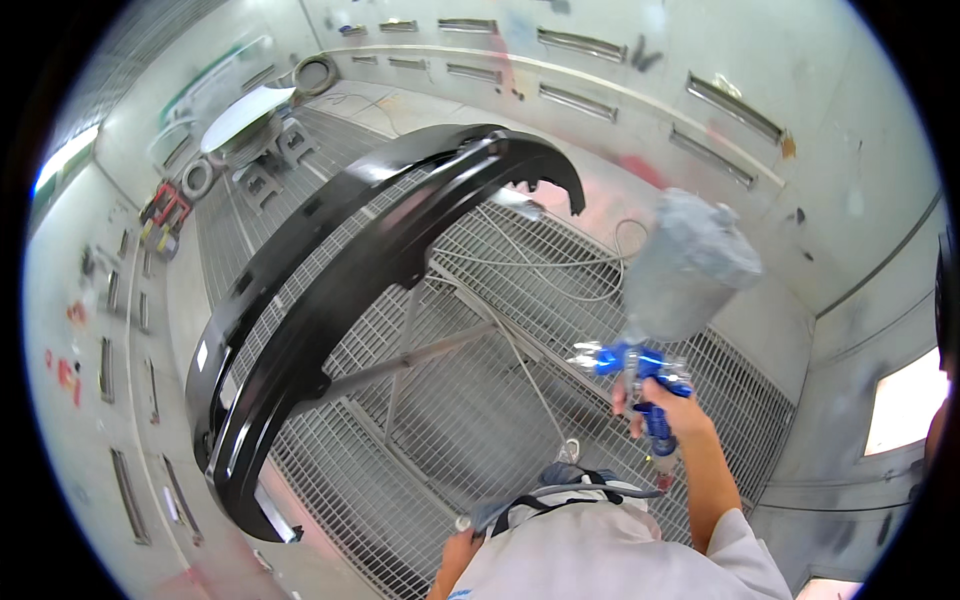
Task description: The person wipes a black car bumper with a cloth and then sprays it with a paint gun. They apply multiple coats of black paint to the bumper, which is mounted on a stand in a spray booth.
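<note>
My right hand (672, 405) is wrapped round the handle of a blue spray gun (640, 362). A large cup (688, 268), covered in a greyish wrap, sits on top of the gun, and the silver nozzle points left. Across a gap from it, a glossy black car bumper (345, 285) curves from the lower left to the upper middle. It rests on a metal stand (415, 360). Low beside my waist is my left hand (460, 550); its fingers are mostly hidden. A grey hose (600, 488) crosses my waist to below the gun's handle.
Metal grating (470, 390) covers the floor, with a pale loose hose (540, 264) lying on it. Far left stand a pale panel (245, 118) on supports, grey stools (262, 187), tyres (315, 74) and a red frame (168, 208). Paint-marked walls (640, 100) surround the space.
</note>
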### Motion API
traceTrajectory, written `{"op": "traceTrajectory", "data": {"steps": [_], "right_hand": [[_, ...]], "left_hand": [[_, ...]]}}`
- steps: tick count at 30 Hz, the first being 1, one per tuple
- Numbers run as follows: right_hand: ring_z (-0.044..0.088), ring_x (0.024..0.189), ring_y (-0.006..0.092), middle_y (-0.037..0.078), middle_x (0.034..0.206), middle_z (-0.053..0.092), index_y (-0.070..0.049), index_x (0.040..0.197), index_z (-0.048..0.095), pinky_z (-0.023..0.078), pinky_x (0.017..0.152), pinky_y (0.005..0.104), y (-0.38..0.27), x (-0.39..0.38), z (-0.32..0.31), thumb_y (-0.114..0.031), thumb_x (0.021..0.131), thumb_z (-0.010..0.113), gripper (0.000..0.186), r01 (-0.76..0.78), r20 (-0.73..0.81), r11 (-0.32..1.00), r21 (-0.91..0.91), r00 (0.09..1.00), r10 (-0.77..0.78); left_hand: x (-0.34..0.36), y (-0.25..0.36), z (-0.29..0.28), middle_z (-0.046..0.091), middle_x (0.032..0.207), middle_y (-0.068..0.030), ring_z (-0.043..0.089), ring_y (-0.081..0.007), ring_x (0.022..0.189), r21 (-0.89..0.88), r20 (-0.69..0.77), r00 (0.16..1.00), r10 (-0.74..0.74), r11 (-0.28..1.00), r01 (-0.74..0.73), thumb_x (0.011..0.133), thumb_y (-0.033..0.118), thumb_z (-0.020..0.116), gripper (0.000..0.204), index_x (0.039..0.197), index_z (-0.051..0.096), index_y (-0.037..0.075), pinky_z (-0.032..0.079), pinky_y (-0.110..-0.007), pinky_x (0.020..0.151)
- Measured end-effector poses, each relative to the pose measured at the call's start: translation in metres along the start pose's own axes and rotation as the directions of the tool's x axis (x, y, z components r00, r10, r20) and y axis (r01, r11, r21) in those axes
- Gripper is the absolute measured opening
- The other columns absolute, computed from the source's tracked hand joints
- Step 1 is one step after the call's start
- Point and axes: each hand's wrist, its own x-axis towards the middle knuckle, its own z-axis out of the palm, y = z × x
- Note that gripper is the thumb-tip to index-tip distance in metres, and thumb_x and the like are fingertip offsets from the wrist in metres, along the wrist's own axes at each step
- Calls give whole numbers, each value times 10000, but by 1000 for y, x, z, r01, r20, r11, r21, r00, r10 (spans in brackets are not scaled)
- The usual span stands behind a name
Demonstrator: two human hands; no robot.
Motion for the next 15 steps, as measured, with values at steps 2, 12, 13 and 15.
{"op": "traceTrajectory", "data": {"steps": [2,12,13,15], "right_hand": [[670,874,259,143,965,659,-23,1207,554,563,490,333,-9,-7,-51,-349,897,697,472,34,-149,999,9,988,-32],[673,866,283,152,977,655,15,1211,554,547,485,329,-34,4,-225,-355,893,704,511,110,-472,989,103,880,-48],[672,865,284,153,978,654,17,1212,555,546,487,326,-39,14,-235,-359,889,709,519,99,-492,989,106,870,-35],[676,852,280,154,967,640,30,1204,543,563,465,313,-41,30,-271,-453,900,665,583,102,-503,993,51,862,-62]], "left_hand": [[34,43,-15,692,888,-204,655,-429,848,43,39,999,28,999,-30,888,404,606,323,972,675,100,517,-521,729],[187,199,-40,700,989,-182,657,-388,942,144,288,957,21,987,-65,924,442,577,362,1134,652,157,517,-484,776],[205,206,-33,699,993,-181,656,-391,944,122,300,953,45,989,-85,925,445,577,364,1135,651,157,516,-487,776],[236,224,-22,698,1001,-181,653,-398,948,73,310,947,84,991,-112,927,451,577,369,1138,649,156,515,-493,777]]}}
